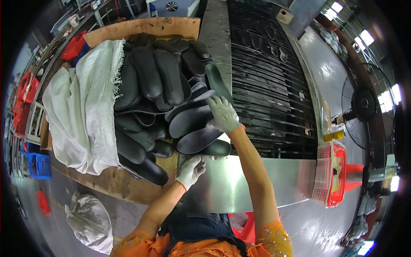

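Gloved hands at a heap of black soles, next to a slatted conveyor.

Right hand (222, 113): grip closed on one black sole (219, 83), which sticks up and away from the fingers at the heap's (158, 94) edge. Left hand (190, 170): loosely curled, holding nothing, resting on the metal worktop (239, 180) just below the heap. White sack (85, 107) lies beyond the heap; slatted conveyor (269, 77) runs on the right hand's far side.
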{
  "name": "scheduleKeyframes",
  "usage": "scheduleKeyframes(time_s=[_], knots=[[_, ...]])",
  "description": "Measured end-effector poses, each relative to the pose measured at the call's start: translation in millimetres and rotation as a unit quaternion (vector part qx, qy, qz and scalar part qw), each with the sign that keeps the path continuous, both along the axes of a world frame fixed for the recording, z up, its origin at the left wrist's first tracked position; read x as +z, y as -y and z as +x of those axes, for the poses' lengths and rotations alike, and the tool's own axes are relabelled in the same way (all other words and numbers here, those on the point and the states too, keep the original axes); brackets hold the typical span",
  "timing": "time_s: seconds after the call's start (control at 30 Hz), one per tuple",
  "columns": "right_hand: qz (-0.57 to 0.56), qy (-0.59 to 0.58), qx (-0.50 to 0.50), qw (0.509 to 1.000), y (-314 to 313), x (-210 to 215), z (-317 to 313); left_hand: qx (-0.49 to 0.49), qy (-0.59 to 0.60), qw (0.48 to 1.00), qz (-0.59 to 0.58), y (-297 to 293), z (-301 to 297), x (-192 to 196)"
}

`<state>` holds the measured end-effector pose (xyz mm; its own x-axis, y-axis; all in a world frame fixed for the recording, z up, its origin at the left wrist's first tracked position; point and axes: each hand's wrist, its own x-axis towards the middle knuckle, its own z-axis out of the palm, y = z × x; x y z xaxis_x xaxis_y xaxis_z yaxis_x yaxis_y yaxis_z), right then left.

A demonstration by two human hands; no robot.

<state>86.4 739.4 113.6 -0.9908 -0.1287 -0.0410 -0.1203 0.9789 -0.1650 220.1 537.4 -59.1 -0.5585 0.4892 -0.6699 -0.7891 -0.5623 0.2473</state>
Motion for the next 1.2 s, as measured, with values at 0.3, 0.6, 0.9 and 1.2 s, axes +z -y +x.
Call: scheduleKeyframes(time_s=[0.3,0.6,0.9,1.2], knots=[[0.104,0.169,0.079,0.977,-18.2,-0.1,-79.5,0.164,0.038,0.985,-0.046,-40.7,-3.4,10.4],[-0.332,0.283,0.081,0.896,-89.4,-78.2,-7.9,0.297,-0.032,0.953,-0.046,-73.1,7.9,12.5],[-0.624,0.391,-0.066,0.674,-107.6,-119.0,103.0,0.194,-0.084,0.966,-0.146,-54.1,61.6,34.7],[-0.724,0.316,-0.181,0.585,-165.4,-137.7,239.9,0.013,-0.201,0.961,-0.191,-125.2,97.5,92.3]])
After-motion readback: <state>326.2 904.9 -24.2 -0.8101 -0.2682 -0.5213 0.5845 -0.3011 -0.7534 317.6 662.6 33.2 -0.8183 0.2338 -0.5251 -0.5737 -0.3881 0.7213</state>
